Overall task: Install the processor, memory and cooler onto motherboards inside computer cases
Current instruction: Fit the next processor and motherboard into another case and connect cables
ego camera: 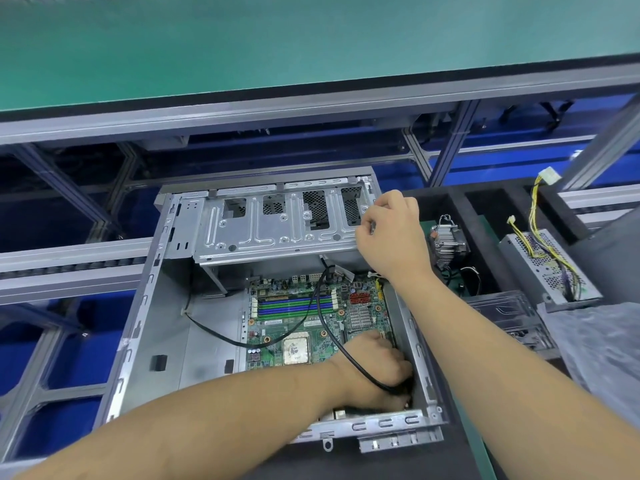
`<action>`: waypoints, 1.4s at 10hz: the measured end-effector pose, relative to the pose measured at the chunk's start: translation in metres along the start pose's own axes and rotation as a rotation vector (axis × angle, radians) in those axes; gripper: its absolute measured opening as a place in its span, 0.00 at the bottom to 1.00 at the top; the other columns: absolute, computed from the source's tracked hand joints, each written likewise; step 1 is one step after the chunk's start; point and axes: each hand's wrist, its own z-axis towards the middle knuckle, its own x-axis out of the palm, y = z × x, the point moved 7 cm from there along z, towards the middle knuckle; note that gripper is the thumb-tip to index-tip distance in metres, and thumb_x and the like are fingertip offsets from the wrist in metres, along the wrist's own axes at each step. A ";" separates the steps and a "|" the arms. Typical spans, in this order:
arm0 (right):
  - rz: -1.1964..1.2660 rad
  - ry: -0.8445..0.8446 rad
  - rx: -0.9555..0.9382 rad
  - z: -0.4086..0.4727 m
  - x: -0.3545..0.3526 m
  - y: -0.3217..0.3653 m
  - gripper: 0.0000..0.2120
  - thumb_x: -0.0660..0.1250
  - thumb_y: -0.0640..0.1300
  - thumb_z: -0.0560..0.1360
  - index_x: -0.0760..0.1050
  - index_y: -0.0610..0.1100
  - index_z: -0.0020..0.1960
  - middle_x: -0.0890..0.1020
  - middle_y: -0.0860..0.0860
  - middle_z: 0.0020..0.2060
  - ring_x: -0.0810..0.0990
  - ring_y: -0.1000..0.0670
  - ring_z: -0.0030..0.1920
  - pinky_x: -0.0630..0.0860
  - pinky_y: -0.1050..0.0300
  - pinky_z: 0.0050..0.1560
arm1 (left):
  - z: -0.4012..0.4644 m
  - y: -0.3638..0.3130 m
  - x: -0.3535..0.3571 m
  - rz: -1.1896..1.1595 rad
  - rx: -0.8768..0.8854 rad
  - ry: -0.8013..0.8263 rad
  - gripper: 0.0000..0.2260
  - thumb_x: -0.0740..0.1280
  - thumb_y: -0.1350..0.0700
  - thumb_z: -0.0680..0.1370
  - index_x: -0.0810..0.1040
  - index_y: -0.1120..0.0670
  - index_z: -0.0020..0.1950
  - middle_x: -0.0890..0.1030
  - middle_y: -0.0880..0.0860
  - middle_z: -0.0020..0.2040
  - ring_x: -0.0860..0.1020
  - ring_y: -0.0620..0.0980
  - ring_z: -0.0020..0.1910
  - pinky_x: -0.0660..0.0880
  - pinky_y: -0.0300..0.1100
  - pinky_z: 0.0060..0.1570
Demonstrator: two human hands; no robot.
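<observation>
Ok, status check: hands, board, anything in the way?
Left hand down in case's near right corner, fingers hidden. Right hand grips drive cage. Processor seated, memory slots empty, cooler outside case. Black cable crosses motherboard.

Bright even overhead light, soft shadows, wide-angle bending at edges, slight blur

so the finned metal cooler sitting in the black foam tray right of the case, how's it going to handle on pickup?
The finned metal cooler looks dense for its size, probably heavy in one hand. Its thin fins seem bendable, so gripping the frame is likely safer. The thin wires trailing from it look floppy and may snag on the black foam tray.
</observation>
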 end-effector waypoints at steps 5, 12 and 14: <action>0.003 -0.015 -0.002 0.001 0.000 -0.002 0.08 0.65 0.40 0.78 0.81 0.38 0.43 0.73 0.48 0.53 0.65 0.46 0.58 0.70 0.54 0.47 | 0.001 0.020 0.002 -0.359 -0.239 -0.041 0.16 0.62 0.47 0.81 0.81 0.58 0.53 0.81 0.57 0.49 0.78 0.56 0.50 0.74 0.49 0.56; 0.005 0.012 0.011 0.000 -0.001 0.000 0.08 0.65 0.40 0.78 0.81 0.38 0.44 0.73 0.48 0.54 0.66 0.46 0.59 0.75 0.51 0.50 | -0.002 0.019 -0.004 -0.495 -0.195 -0.244 0.10 0.69 0.53 0.77 0.72 0.55 0.39 0.79 0.59 0.41 0.75 0.58 0.41 0.75 0.49 0.51; -0.003 0.003 0.006 -0.001 -0.002 0.001 0.08 0.65 0.39 0.78 0.81 0.38 0.45 0.73 0.48 0.54 0.67 0.45 0.59 0.74 0.50 0.49 | 0.006 0.016 0.001 -0.377 -0.152 -0.086 0.14 0.62 0.50 0.81 0.81 0.60 0.48 0.82 0.60 0.43 0.77 0.61 0.47 0.73 0.51 0.57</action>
